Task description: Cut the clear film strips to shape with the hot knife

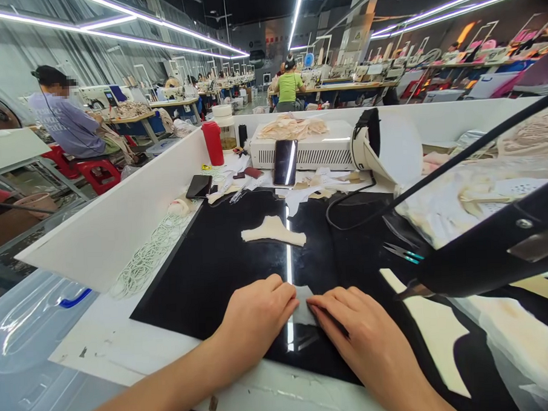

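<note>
Between my two hands lies a small piece of thin grey-white material (304, 305) on the black tabletop (204, 281). My left hand (256, 315) has its fingers pressed together at the left edge of this piece. At its right edge, my right hand (356, 323) pinches with thumb and forefinger. Beyond the hands, a cream fabric cutout (273, 230) with a raised middle lies flat. A larger cream cutout (431, 329) sits right of my right hand, partly under a black tool with a pointed tip (480, 251).
Teal-handled snips (404, 253) lie at the right. A phone (285, 162) leans against a white vented box (317, 146). A red cup (213, 144) stands at the back left, near tangled pale cord (151, 253). A black cable (463, 164) crosses the right side. Co-workers sit beyond.
</note>
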Available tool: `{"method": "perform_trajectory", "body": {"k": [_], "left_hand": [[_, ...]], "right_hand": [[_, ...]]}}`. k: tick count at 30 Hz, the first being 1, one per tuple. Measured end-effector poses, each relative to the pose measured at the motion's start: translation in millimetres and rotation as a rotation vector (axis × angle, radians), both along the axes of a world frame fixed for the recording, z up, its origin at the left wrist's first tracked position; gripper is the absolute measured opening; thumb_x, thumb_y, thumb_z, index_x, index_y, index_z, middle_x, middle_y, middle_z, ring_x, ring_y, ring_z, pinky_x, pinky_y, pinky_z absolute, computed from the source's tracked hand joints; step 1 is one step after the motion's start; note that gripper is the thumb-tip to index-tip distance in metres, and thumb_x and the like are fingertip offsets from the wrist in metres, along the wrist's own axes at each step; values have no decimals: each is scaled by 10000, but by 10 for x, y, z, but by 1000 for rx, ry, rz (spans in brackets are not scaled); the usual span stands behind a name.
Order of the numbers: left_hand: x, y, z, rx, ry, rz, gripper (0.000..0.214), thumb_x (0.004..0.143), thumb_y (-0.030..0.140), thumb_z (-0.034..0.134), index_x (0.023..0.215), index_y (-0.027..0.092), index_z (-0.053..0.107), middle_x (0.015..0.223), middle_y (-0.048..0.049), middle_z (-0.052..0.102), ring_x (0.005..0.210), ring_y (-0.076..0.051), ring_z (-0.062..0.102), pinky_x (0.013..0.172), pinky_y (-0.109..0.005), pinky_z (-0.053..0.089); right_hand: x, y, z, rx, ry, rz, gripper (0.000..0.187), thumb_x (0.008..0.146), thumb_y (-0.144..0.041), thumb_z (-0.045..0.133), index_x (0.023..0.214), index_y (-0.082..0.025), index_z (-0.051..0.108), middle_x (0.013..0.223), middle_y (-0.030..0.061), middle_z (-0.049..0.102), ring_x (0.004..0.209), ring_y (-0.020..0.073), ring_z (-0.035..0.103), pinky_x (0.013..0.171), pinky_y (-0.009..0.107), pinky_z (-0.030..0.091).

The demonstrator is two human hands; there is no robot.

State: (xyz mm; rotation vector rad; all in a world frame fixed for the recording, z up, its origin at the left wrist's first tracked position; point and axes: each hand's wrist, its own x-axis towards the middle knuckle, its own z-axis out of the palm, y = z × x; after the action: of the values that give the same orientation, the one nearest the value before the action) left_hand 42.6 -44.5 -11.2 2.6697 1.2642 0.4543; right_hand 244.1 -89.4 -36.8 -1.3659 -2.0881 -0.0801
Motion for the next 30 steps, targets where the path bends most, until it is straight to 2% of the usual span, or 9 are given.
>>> {"method": "perform_trajectory", "body": {"k": [12,17,21,24,30], "left_hand": [[-21,-32,-46,172,47,-5,175,1050,205,516,1002,217,684,805,15,619,663,-152,597,550,-293,402],[-10,-55,-32,296,11,-100,155,1029,138,523,1017,187,670,854,-19,644,756,-187,592,691,-334,504],[-3,-76,-68,253,-66,-218,170,1041,126,503,1103,168,655,1024,-53,710,930,-191,650,860,-356,565],[6,-78,-94,290,-112,-273,185,1050,125,487,1126,144,654,1117,-71,740,1037,-196,682,954,-364,574],[45,-62,-60,365,-163,-271,253,1088,191,433,1090,120,676,1103,-76,777,1043,-172,726,967,-329,598]], "right_hand": [[-32,-1,-3,24,-15,-24,290,1066,-202,453,942,-194,714,775,26,651,686,177,556,674,354,358],[-49,2,-13,52,-34,-32,268,1051,-169,475,921,-191,708,761,23,635,691,185,545,662,353,329],[-58,7,0,78,-43,-31,285,1054,-163,461,901,-193,700,741,21,627,681,188,544,658,355,324],[-65,10,10,93,-54,-31,300,1059,-162,442,911,-191,701,737,24,632,674,188,553,664,358,333],[-75,14,5,104,-62,-38,320,1051,-138,428,895,-187,703,737,27,638,672,192,579,659,363,344]]}}
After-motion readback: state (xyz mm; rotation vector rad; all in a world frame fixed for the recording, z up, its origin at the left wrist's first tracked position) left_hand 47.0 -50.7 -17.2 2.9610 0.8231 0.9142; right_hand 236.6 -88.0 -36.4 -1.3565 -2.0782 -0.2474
